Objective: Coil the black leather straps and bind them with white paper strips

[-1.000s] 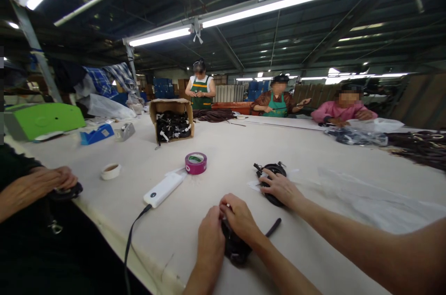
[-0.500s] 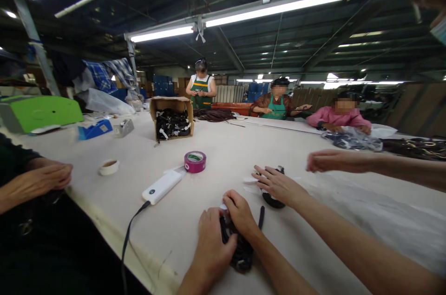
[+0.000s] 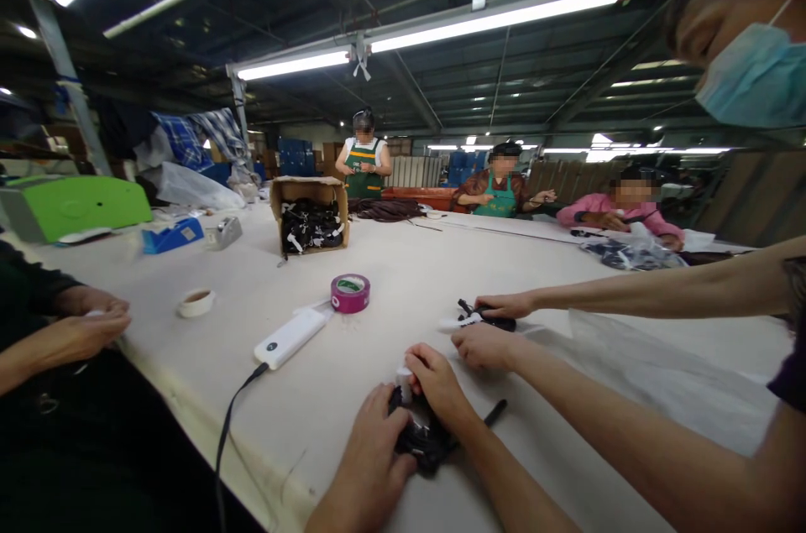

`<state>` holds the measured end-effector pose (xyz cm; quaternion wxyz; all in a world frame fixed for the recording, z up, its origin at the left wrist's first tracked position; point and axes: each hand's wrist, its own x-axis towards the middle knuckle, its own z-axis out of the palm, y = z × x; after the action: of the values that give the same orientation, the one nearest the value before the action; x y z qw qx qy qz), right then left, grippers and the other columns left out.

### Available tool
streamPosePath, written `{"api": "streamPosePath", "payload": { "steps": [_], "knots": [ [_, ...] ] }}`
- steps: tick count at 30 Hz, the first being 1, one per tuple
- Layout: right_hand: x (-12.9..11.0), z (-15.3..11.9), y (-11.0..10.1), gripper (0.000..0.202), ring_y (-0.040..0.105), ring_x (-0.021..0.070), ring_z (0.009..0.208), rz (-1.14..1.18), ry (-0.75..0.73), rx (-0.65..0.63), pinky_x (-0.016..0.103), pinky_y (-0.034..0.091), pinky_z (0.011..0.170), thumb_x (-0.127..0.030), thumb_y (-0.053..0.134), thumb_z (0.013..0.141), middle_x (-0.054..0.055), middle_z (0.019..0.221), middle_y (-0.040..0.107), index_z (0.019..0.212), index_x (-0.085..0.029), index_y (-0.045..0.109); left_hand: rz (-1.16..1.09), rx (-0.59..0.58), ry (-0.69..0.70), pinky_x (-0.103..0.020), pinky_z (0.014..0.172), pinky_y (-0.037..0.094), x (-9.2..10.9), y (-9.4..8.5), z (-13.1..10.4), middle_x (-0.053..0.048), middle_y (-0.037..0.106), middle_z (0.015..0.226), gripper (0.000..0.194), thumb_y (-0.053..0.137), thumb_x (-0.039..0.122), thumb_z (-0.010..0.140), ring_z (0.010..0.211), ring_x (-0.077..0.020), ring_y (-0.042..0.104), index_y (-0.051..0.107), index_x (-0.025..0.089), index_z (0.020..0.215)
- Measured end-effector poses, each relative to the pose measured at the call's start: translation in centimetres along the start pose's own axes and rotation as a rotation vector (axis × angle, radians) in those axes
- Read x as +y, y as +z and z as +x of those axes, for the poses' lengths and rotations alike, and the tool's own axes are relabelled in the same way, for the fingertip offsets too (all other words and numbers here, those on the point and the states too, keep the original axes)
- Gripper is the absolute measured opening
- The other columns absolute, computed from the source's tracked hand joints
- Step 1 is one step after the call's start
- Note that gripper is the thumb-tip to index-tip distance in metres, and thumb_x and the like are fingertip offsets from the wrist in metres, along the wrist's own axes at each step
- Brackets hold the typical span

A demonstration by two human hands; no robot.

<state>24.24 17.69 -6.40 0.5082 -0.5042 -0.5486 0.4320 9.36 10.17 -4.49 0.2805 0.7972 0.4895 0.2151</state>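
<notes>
My left hand and my right hand both grip a black coiled strap lying on the white table near its front edge. A loose strap end sticks out to the right. A small white piece shows at my right thumb. Just beyond, a masked co-worker on my right reaches in with two bare arms. One of that person's hands rests on the table and the other hand lies on a second black coil.
A white power bank with a black cable, a purple tape roll and a white tape roll lie left of my hands. A cardboard box of black straps stands farther back. Clear plastic bags lie right. Another person's hands are at left.
The co-worker's farther hand came down onto the second black coil, and their masked head leaned into view. My hands kept hold of the coil; its loose end swung right.
</notes>
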Motion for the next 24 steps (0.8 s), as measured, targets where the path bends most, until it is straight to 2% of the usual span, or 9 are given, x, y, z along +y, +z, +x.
{"api": "streamPosePath", "payload": {
  "steps": [3,8,12,15,20,22,24],
  "knots": [
    [0.2,0.2,-0.4,0.025,0.039,0.009,0.041,0.043,0.02,0.017,0.024,0.031,0.044,-0.045,0.056,0.075,-0.009,0.049,0.046,0.073,-0.021,0.052,-0.023,0.026,0.027,-0.037,0.119,0.024,-0.2,-0.2,0.2,-0.006,0.045,0.145,0.038,0.055,0.01,0.065,0.137,-0.0232,0.036,0.067,0.023,0.099],
    [0.9,0.7,-0.7,0.033,0.034,0.0067,0.04,0.1,0.066,0.04,0.022,0.029,0.043,-0.051,0.056,0.082,-0.011,0.052,0.041,0.073,-0.02,0.049,0.14,0.043,-0.038,-0.053,0.12,0.013,-0.8,1.1,0.2,-0.013,0.027,0.157,0.051,0.05,0.003,0.067,0.147,-0.0324,0.014,0.065,0.019,0.114],
    [0.6,0.5,-0.7,0.03,0.029,0.0068,0.038,0.075,0.043,-0.006,0.022,0.024,0.041,-0.05,0.057,0.078,-0.012,0.046,0.036,0.071,-0.021,0.048,0.178,0.032,-0.019,-0.053,0.12,0.013,-0.7,2.2,0.3,-0.015,0.026,0.157,0.057,0.045,-0.001,0.062,0.148,-0.0342,0.008,0.064,0.014,0.113],
    [-0.1,0.0,-0.8,0.024,0.029,0.0079,0.04,0.027,-0.004,-0.037,0.023,0.025,0.041,-0.045,0.055,0.075,-0.012,0.043,0.036,0.07,-0.022,0.05,0.193,0.017,-0.02,-0.049,0.121,0.015,-0.5,2.1,0.5,-0.013,0.03,0.156,0.056,0.044,-0.001,0.062,0.147,-0.0306,0.014,0.064,0.013,0.112],
    [-0.5,-0.3,-1.3,0.019,0.035,0.0099,0.043,-0.073,-0.044,-0.037,0.024,0.031,0.045,-0.041,0.05,0.076,-0.01,0.046,0.039,0.07,-0.022,0.051,0.165,0.107,0.043,-0.045,0.119,0.02,-0.5,1.3,0.8,-0.012,0.04,0.151,0.046,0.044,0.004,0.062,0.14,-0.0265,0.033,0.068,0.017,0.098],
    [-0.4,-0.1,-1.9,0.019,0.041,0.0115,0.046,-0.136,-0.051,-0.007,0.026,0.036,0.048,-0.039,0.047,0.077,-0.008,0.051,0.045,0.076,-0.021,0.053,0.141,0.111,0.055,-0.046,0.117,0.024,-0.5,1.0,0.8,-0.01,0.043,0.148,0.044,0.043,0.005,0.062,0.136,-0.0263,0.036,0.068,0.019,0.096],
    [-0.4,0.1,-2.9,0.019,0.05,0.0139,0.054,-0.222,-0.063,0.038,0.028,0.041,0.055,-0.035,0.046,0.079,-0.003,0.064,0.057,0.084,-0.02,0.056,0.111,0.097,0.059,-0.046,0.116,0.026,-0.4,0.6,0.8,-0.008,0.046,0.146,0.044,0.043,0.005,0.062,0.135,-0.0261,0.037,0.069,0.021,0.094]
  ]
}}
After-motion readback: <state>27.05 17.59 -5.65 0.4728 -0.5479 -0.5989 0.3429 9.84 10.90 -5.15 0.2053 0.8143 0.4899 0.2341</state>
